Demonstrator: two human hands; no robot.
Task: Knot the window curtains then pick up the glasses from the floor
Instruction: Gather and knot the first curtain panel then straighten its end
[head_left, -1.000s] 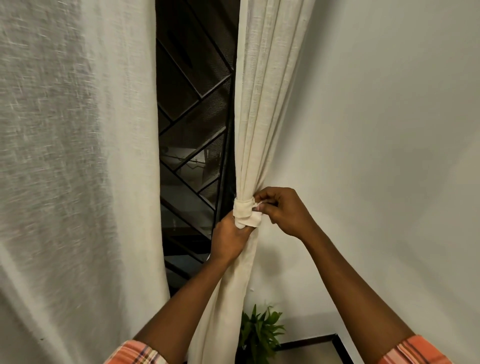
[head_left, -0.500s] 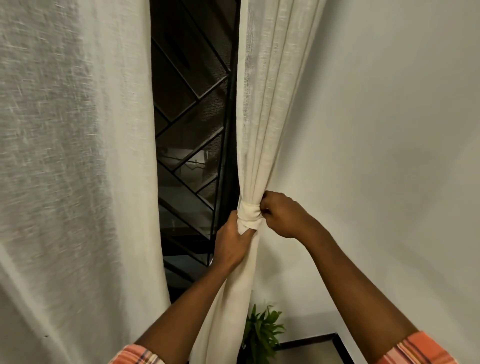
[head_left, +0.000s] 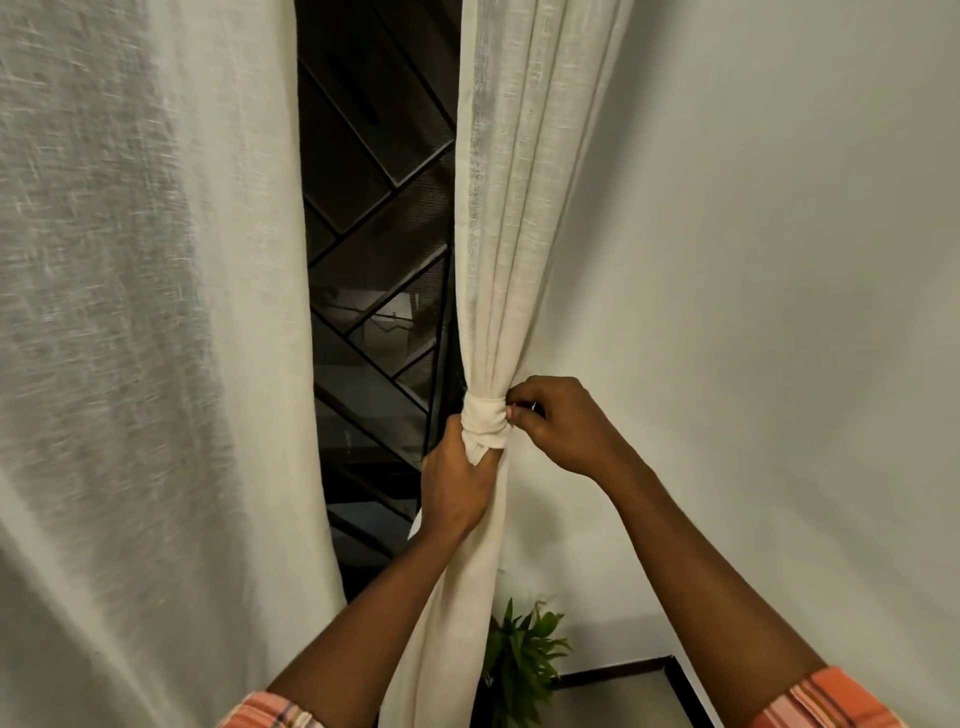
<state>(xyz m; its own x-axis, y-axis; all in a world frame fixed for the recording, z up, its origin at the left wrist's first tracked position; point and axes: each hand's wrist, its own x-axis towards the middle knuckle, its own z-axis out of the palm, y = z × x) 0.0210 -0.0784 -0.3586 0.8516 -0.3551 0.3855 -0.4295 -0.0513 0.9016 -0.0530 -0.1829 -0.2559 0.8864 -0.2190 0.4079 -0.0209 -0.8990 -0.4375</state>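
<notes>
The right cream curtain (head_left: 514, 218) hangs gathered into a tight knot (head_left: 484, 422) at mid height. My left hand (head_left: 454, 486) is closed around the curtain's tail just below the knot. My right hand (head_left: 561, 423) sits at the knot's right side, with its fingertips curled against the knot. The left curtain (head_left: 145, 338) hangs loose and unknotted, filling the left of the view. No glasses are in view.
A dark window with a diagonal metal grille (head_left: 379, 249) shows between the curtains. A plain white wall (head_left: 769, 312) is on the right. A green potted plant (head_left: 522, 660) stands below, next to a dark-edged floor strip (head_left: 644, 670).
The knot has drawn tighter and more compact. My right hand has slid to the knot's right side, and my left hand keeps its hold below it.
</notes>
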